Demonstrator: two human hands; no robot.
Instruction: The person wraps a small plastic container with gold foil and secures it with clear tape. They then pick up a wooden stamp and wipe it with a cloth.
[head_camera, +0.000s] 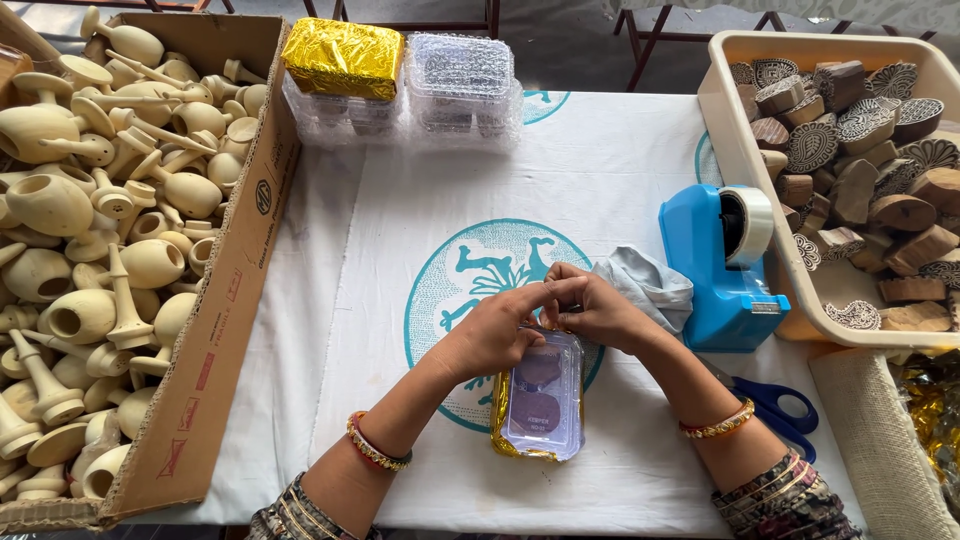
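Where both hands (545, 315) meet, a clear gold-lined box (540, 395) lies.

Beside the blue tape dispenser (722, 270), a white cloth (600, 170) bears a teal printed roundel; gold foil (500, 420) edges the clear box (542, 395); blue scissors (785, 408).

Cardboard box (215, 330) of wooden pieces fills the table's left edge; blue tape dispenser (722, 272) and tray of carved blocks (850, 150) sit right, scissors (780, 405) near.
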